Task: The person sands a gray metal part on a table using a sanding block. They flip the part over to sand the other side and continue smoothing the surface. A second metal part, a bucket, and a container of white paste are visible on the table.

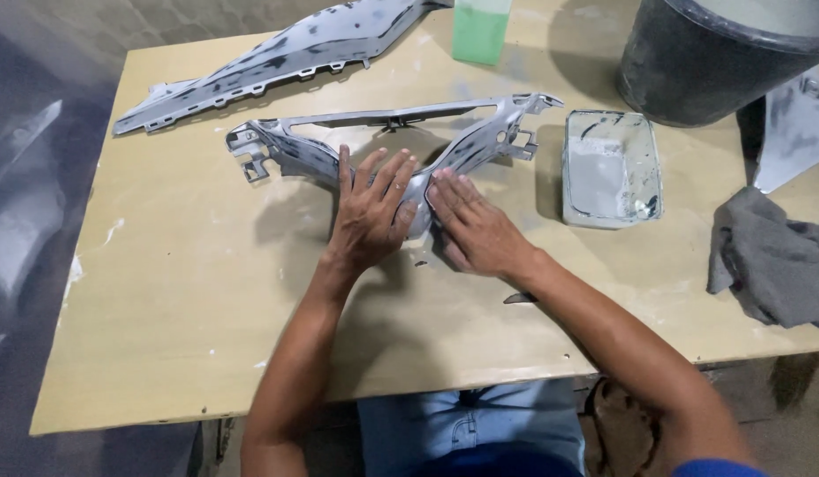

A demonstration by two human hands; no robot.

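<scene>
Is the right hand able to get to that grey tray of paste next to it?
Probably yes. The right hand rests flat on the grey plastic frame, and the tray sits just to its right, with only bare table in between.

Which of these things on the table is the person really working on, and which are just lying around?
In hand:
- grey frame-shaped panel, lying flat
- left hand and right hand, both flat on its lower middle

Lying about, untouched:
- long grey panel behind it
- rectangular tray of grey paste
- green container
- dark bucket
- grey rag
</scene>
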